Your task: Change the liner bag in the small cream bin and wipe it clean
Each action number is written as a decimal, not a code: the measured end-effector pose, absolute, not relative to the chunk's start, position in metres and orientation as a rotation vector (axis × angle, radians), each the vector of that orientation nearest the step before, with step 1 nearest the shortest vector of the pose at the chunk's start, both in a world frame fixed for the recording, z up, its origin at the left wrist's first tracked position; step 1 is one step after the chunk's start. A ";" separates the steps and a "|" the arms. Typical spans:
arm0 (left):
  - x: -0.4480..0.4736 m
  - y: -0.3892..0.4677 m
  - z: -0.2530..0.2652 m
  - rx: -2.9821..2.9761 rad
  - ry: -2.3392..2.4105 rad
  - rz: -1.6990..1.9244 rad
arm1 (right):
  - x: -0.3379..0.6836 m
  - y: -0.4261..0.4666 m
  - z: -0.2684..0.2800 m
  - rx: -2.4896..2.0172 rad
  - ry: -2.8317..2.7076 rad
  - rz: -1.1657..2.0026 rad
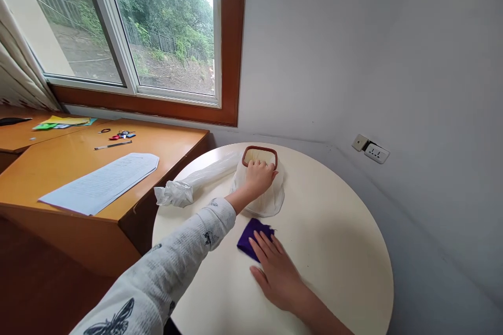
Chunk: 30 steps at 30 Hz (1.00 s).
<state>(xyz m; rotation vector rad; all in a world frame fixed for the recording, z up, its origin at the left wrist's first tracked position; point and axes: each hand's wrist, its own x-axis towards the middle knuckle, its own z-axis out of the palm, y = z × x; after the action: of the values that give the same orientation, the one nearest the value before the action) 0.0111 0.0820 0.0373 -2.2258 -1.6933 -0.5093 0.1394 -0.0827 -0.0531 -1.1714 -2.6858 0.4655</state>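
A small bin with a brown rounded-rectangular rim (260, 148) stands at the far side of the round table, a thin whitish plastic bag (271, 201) draped around it. My left hand (260, 175) reaches across and is closed over the bin's near rim, the fingertips hidden inside. Closer to me, a folded purple cloth (247, 241) lies on the tabletop. My right hand (277, 272) rests flat with fingers stretched out, its fingertips on the cloth's right part.
Left of the bin, a long clear plastic bag (204, 178) lies with its bunched end at the edge of the cream round table (338, 251). An orange wooden desk (173, 141) adjoins, bearing papers (102, 183), a pen (113, 145) and keys (122, 135). Wall sockets (376, 153) are at right.
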 end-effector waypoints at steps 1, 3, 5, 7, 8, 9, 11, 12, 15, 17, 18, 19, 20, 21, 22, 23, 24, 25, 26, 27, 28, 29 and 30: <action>0.011 0.084 0.038 -2.226 -1.695 -0.502 | 0.129 -0.078 -0.052 -1.146 -2.689 0.480; 0.011 0.088 0.038 -2.227 -1.698 -0.488 | 0.109 -0.067 -0.051 -1.090 -2.680 0.484; 0.009 0.092 0.039 -2.228 -1.700 -0.477 | 0.093 -0.056 -0.052 -1.040 -2.653 0.477; 0.008 0.096 0.040 -2.230 -1.700 -0.469 | 0.079 -0.046 -0.054 -1.006 -2.630 0.484; 0.007 0.098 0.040 -2.231 -1.699 -0.465 | 0.074 -0.042 -0.054 -0.993 -2.621 0.489; 0.007 0.099 0.040 -2.234 -1.697 -0.461 | 0.069 -0.037 -0.055 -0.982 -2.613 0.492; 0.005 0.102 0.040 -2.241 -1.693 -0.453 | 0.062 -0.029 -0.056 -0.965 -2.590 0.484; 0.005 0.104 0.040 -2.244 -1.692 -0.450 | 0.059 -0.025 -0.057 -0.956 -2.578 0.476; 0.003 0.110 0.039 -2.249 -1.691 -0.448 | 0.053 -0.016 -0.060 -0.938 -2.548 0.457; 0.003 0.113 0.038 -2.254 -1.690 -0.451 | 0.052 -0.013 -0.061 -0.930 -2.530 0.452; 0.004 0.115 0.039 -2.259 -1.686 -0.454 | 0.051 -0.011 -0.062 -0.921 -2.523 0.453; 0.004 0.116 0.040 -2.263 -1.679 -0.461 | 0.052 -0.011 -0.062 -0.910 -2.511 0.452; 0.004 0.116 0.042 -2.264 -1.670 -0.472 | 0.052 -0.011 -0.062 -0.897 -2.496 0.448; 0.004 0.115 0.044 -2.263 -1.659 -0.490 | 0.053 -0.011 -0.062 -0.884 -2.474 0.440; 0.003 0.113 0.047 -2.258 -1.646 -0.512 | 0.054 -0.012 -0.061 -0.874 -2.446 0.425; 0.001 0.109 0.051 -2.252 -1.632 -0.539 | 0.055 -0.013 -0.061 -0.868 -2.414 0.404; -0.002 0.104 0.054 -2.245 -1.618 -0.568 | 0.057 -0.015 -0.061 -0.867 -2.380 0.379; -0.007 0.097 0.057 -2.239 -1.605 -0.597 | 0.059 -0.017 -0.061 -0.870 -2.350 0.355; -0.013 0.088 0.059 -2.235 -1.594 -0.625 | 0.062 -0.021 -0.062 -0.877 -2.326 0.335; -0.020 0.078 0.059 -2.228 -1.590 -0.656 | 0.066 -0.024 -0.062 -0.886 -2.308 0.321; -0.029 0.065 0.058 -2.217 -1.595 -0.684 | 0.070 -0.029 -0.062 -0.895 -2.296 0.312; -0.038 0.052 0.055 -2.204 -1.608 -0.711 | 0.076 -0.034 -0.062 -0.900 -2.291 0.310; -0.047 0.037 0.049 -2.199 -1.616 -0.730 | 0.083 -0.040 -0.061 -0.903 -2.290 0.311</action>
<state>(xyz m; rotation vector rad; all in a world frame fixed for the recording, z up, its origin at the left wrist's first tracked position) -0.0471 0.0371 0.0492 -2.1995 -1.6159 -0.7303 0.0828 -0.0395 -0.0611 -0.9031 -2.2905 0.3112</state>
